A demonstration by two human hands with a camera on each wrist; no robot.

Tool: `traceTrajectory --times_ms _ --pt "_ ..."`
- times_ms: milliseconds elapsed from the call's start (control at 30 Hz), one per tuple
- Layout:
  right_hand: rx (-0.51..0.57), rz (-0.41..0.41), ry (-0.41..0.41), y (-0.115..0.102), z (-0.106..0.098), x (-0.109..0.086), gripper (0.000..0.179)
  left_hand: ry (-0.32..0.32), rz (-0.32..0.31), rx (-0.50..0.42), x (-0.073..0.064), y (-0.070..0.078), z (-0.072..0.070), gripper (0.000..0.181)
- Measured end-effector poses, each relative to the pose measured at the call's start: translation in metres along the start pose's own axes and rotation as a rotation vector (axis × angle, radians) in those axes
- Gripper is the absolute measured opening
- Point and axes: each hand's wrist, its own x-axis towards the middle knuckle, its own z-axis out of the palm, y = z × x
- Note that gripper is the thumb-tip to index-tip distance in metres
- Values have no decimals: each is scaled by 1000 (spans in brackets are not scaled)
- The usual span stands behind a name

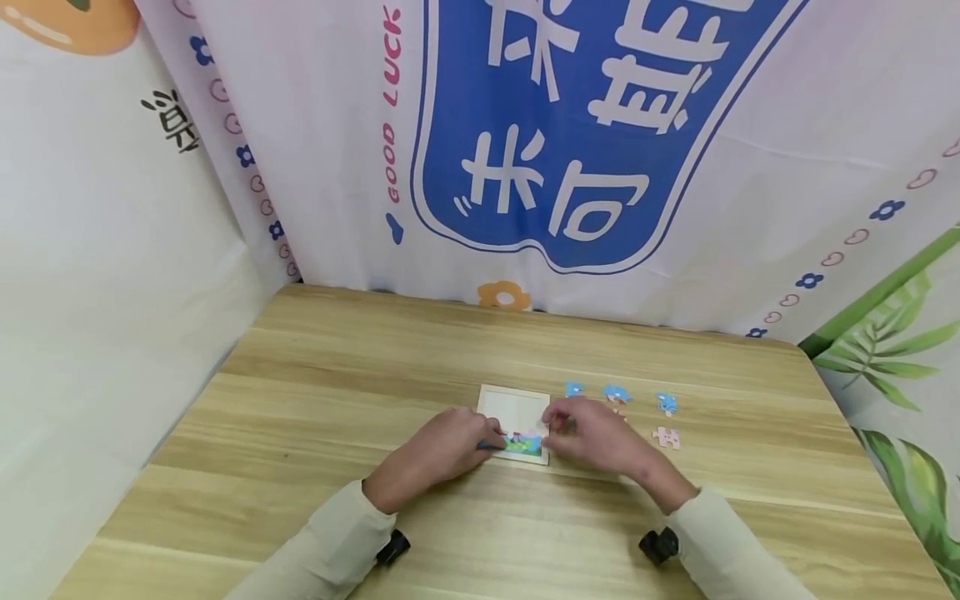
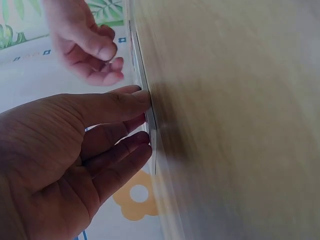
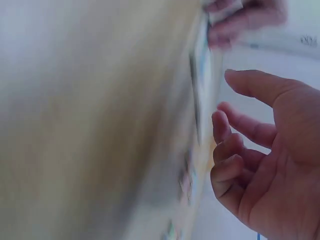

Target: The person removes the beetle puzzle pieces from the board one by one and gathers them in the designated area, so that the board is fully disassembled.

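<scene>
A small square puzzle tray point(image 1: 489, 390) with a pale rim lies on the table. Colourful puzzle pieces point(image 1: 522, 442) in blue and green fill its near part, while the far part shows bare white. My left hand point(image 1: 450, 448) holds the tray at its near left corner; in the left wrist view the thumb and fingertips meet the tray's edge point(image 2: 144, 75). Just over the right rim hovers my right hand point(image 1: 596, 435). Its fingers are loosely bent, with the thumb apart and no piece visible between them in the right wrist view. The right hand partly hides the tray's right side.
Loose pieces lie right of the tray: a blue piece point(image 1: 574, 388), a blue-and-white piece point(image 1: 617, 392), another blue piece point(image 1: 667, 403) and a pink piece point(image 1: 667, 437). One more is partly behind the right hand. A printed cloth point(image 1: 337, 167) hangs at the table's back edge.
</scene>
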Motion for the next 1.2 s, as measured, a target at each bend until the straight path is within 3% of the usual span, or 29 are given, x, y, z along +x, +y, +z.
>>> traceTrajectory --times_ms 200,500,733,933,1200 --pt "-117 -15 27 -9 20 -3 31 -3 5 -8 1 -1 1 16" --pt "-126 -23 51 -10 23 -4 27 -3 -14 -80 3 0 -2 14" --pt "-51 35 68 -10 24 -1 25 0 -23 -104 4 0 -2 15" --pt "-76 24 118 -16 20 1 13 -14 -48 -103 5 1 -1 13" --pt "91 8 105 -16 -3 -19 4 -6 -42 -98 6 1 0 13"
